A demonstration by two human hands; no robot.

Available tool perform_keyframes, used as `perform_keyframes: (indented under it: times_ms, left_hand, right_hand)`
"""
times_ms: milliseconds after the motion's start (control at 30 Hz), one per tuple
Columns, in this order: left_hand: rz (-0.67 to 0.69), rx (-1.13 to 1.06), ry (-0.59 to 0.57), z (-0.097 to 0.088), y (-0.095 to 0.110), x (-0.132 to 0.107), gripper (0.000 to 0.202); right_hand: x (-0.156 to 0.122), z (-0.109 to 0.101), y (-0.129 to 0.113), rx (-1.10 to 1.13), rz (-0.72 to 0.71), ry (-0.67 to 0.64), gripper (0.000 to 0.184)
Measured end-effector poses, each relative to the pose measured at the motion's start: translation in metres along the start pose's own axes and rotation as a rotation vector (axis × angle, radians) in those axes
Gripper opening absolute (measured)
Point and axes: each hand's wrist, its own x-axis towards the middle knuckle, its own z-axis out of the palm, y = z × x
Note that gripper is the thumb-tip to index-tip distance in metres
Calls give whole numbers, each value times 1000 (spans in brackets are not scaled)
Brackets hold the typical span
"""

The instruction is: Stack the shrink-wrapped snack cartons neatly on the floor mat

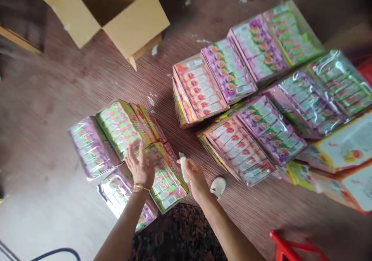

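My left hand [141, 166] is over a cluster of display boxes, fingers spread and slightly blurred. Beneath and beside it lie a green-and-pink box [117, 127], a second green box [170, 185] and two purple ones, a far-left purple box [91, 146] and a glossy purple box [116, 189]. Rows of small packets show through their clear wrap. Closed around a slim white box cutter [183, 168], my right hand [196, 177] is just right of the cluster. The cutter's angled tip points up, apart from the boxes. I cannot tell whether my left hand touches the wrap.
More stacks stand on the right, with pink boxes [200, 88], purple boxes [229, 69] and green boxes [293, 32]. An open cardboard carton [136, 24] stands at the top left. A red plastic stool [290, 247] is at bottom right. The brown floor [58, 83] is striped.
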Motion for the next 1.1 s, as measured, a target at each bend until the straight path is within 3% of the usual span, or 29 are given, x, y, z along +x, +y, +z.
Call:
perform_keyframes:
  times_ms: [67,133,233,267,333,433,533,633,733,833,967,1100]
  left_hand:
    - [-15,-136,-21,-19,7,-8,53]
    - [-103,-363,-155,-41,17,-22,52]
    - [-427,-845,-497,-71,29,-44,62]
    - [-535,-987,-559,-80,30,-50,63]
    - [-651,-1157,-569,-98,22,-57,65]
    - [-697,-1159,-455,-131,-15,-58,68]
    - [-735,-1104,-281,-162,-75,-51,65]
    - [-746,-957,-113,-180,-142,-38,51]
    - [-778,-827,-102,-179,-198,-18,40]
    - [-833,-788,-277,-164,-232,9,26]
    - [-747,-740,-496,-134,-247,43,24]
    - [-659,-739,-546,-106,-241,65,29]
  right_hand:
    - [-7,18,-18,150,60,-49,55]
    - [-16,37,-30,244,80,-82,52]
    - [-33,67,-37,244,125,-179,46]
    - [-39,77,-38,201,130,-198,45]
    - [-48,98,-39,54,88,-215,42]
    - [-54,140,-43,-200,-154,-245,37]
    - [-44,201,-49,-426,-512,-324,37]
    - [-13,269,-47,-763,-790,-348,42]
    - [27,311,-30,-1202,-811,-373,47]
    - [54,313,-10,-1457,-844,-339,54]
    - [62,284,1,-1550,-941,-240,54]
    - [68,268,-4,-1577,-1005,-206,54]
